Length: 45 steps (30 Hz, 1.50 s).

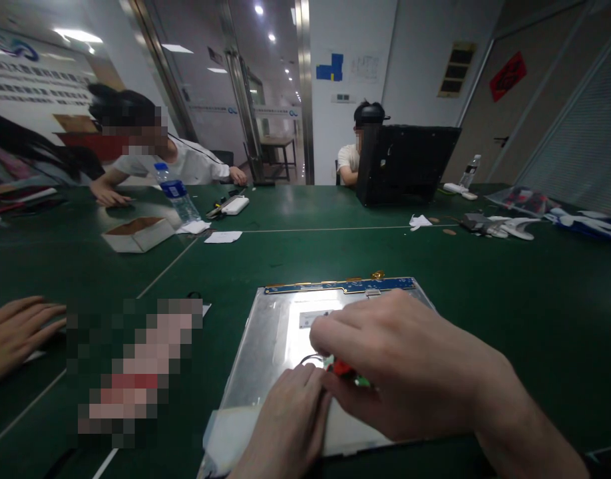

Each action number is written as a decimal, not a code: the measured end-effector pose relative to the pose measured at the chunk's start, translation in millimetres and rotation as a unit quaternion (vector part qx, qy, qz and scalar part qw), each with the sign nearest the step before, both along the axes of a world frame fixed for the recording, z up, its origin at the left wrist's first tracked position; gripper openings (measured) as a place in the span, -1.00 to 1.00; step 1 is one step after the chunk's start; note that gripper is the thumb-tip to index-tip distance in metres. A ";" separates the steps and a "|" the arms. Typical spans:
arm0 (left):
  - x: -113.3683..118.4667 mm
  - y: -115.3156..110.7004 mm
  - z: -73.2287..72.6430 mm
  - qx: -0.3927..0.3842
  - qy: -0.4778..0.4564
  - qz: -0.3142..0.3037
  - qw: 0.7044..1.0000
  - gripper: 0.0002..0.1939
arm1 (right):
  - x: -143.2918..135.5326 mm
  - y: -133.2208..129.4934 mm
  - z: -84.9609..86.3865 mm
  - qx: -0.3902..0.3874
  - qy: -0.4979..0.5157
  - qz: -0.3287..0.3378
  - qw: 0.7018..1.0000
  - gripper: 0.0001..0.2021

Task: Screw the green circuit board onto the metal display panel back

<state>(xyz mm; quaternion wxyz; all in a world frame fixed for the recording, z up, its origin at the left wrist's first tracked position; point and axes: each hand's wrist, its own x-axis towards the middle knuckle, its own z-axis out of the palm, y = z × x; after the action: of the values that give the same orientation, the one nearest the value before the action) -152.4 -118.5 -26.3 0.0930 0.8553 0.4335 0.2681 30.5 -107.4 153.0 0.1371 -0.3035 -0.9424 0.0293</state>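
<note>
Hands [400,362] at red-green object [341,367], panel edge [248,332], table [510,299] around

office or meeting room | long green table [485,279] | glass doors [275,86] | wall lettering [40,83] | ceiling lights [78,35]

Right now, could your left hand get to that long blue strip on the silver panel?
Probably yes: mostly bare silver panel lies between the left hand and the blue strip's left end, and the right hand is off to the side.
</note>
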 end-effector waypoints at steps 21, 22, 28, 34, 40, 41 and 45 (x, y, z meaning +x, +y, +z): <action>3.4 -0.5 11.8 -0.047 0.039 -0.026 0.998 -0.76 | -4.7 10.9 -15.9 -0.048 -0.072 0.015 0.996 -0.96; 3.3 -0.2 11.4 -0.046 0.041 -0.025 0.998 -0.76 | -5.3 11.1 -16.7 -0.044 -0.072 0.015 0.996 -0.97; 2.5 0.4 8.2 -0.035 0.036 -0.029 0.998 -0.76 | -7.6 11.0 -19.3 -0.040 -0.069 0.017 0.997 -0.97; 2.9 1.8 4.8 -0.025 0.029 -0.022 0.999 -0.79 | -8.3 8.6 -17.3 -0.035 -0.077 0.021 0.996 -0.96; 2.1 0.5 7.0 -0.026 0.018 -0.026 0.999 -0.81 | -6.8 9.3 -18.2 -0.039 -0.077 0.006 0.996 -0.94; 2.2 0.3 8.1 -0.029 0.017 -0.024 0.999 -0.81 | -6.6 9.5 -18.6 -0.040 -0.079 0.006 0.996 -0.94; 3.1 0.5 11.5 -0.034 0.028 -0.024 0.999 -0.80 | -6.9 10.5 -20.7 -0.038 -0.077 0.016 0.996 -0.95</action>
<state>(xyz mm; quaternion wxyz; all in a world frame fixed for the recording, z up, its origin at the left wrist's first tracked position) -149.3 -118.0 -14.8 0.1162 0.8689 0.4245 0.2263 23.6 -96.9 132.2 0.0518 -0.2951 -0.9531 0.0436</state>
